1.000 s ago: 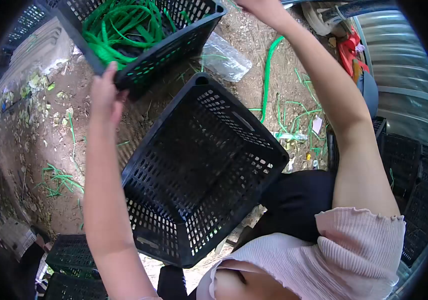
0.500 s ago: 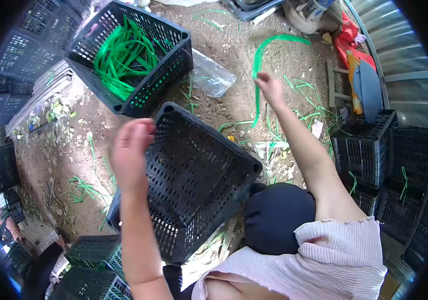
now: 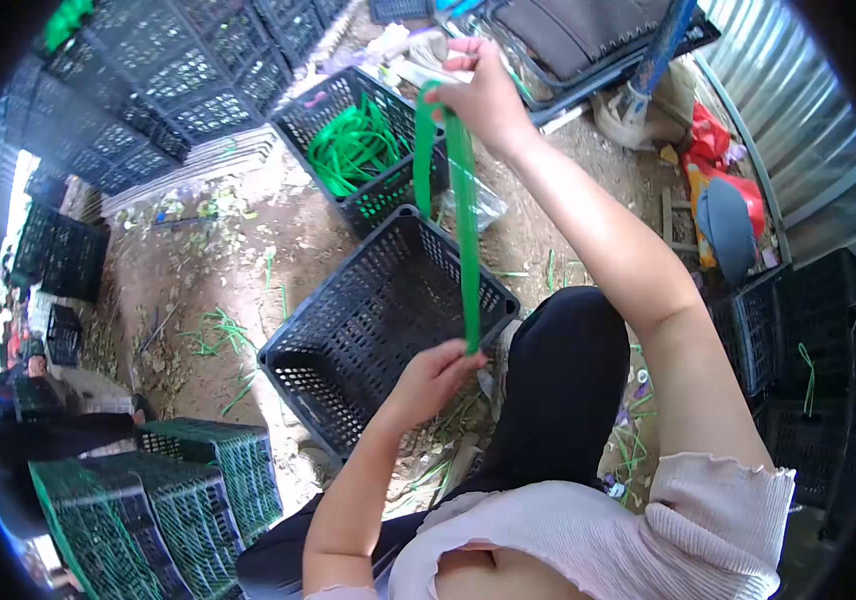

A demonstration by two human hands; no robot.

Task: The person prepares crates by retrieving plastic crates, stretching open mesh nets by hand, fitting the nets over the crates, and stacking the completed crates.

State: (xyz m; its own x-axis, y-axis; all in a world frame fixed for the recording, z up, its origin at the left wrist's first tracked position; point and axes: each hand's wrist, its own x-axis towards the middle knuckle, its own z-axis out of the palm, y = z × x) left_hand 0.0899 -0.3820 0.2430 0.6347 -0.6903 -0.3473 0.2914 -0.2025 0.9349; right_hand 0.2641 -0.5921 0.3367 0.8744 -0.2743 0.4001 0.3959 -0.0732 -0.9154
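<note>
A flat green plastic strap (image 3: 468, 240) is stretched between my two hands, above the right side of a black plastic crate (image 3: 293, 335). My left hand (image 3: 430, 382) pinches its lower end near the crate's near right corner. Higher up, beyond the crate's far corner, my right hand (image 3: 483, 100) grips the strap in a loop over its fingers, and a loose tail hangs down beside it. The black crate stands tilted on the ground before my knees, its open top towards me, and I see nothing inside.
Behind it stands another crate (image 3: 363, 210) holding a tangle of green straps (image 3: 353, 150). Crates with green straps around them (image 3: 173, 500) stand at lower left, beside a person's dark-clothed leg (image 3: 58, 435). Stacked crates (image 3: 208, 80) line the back left. A grey cap (image 3: 726, 230) hangs at right.
The long green strap has come up off the ground into both hands. My right hand has lifted up and left; my left hand has moved down and right. The view has shifted.
</note>
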